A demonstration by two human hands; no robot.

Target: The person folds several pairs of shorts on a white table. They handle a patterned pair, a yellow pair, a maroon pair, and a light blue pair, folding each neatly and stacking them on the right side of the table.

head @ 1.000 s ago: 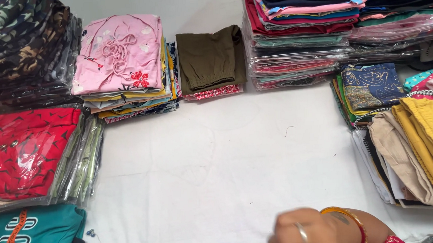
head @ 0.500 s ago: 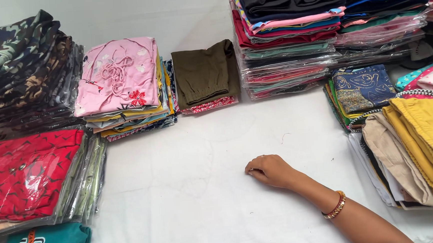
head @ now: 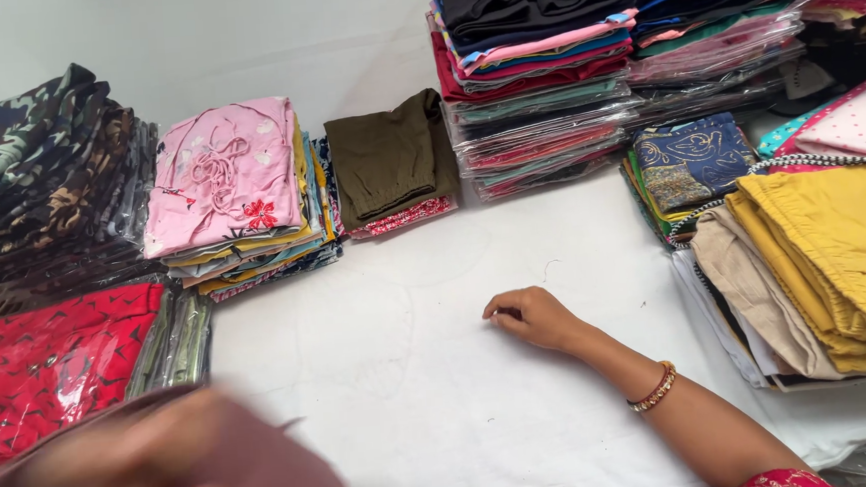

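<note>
My right hand (head: 530, 316) rests on the white sheet (head: 401, 376) near the middle, fingers curled under with nothing in them; a beaded bangle (head: 654, 387) circles the wrist. At the lower left my left hand (head: 156, 466) is a motion-blurred shape together with something mauve-brown (head: 267, 474), maybe a cloth; I cannot tell its grip. It overlaps the front edge of a red patterned garment in clear plastic (head: 55, 362).
Folded clothes ring the sheet: a camouflage stack (head: 34, 188), a pink-topped stack (head: 229, 186), an olive folded piece (head: 388, 156), tall wrapped stacks (head: 543, 76) at the back, and yellow and beige garments (head: 834, 249) at the right.
My right hand has stayed resting mid-sheet after reaching forward from the bottom edge. My left hand with the mauve-brown shape has swept in at the lower left. The view has tilted slightly.
</note>
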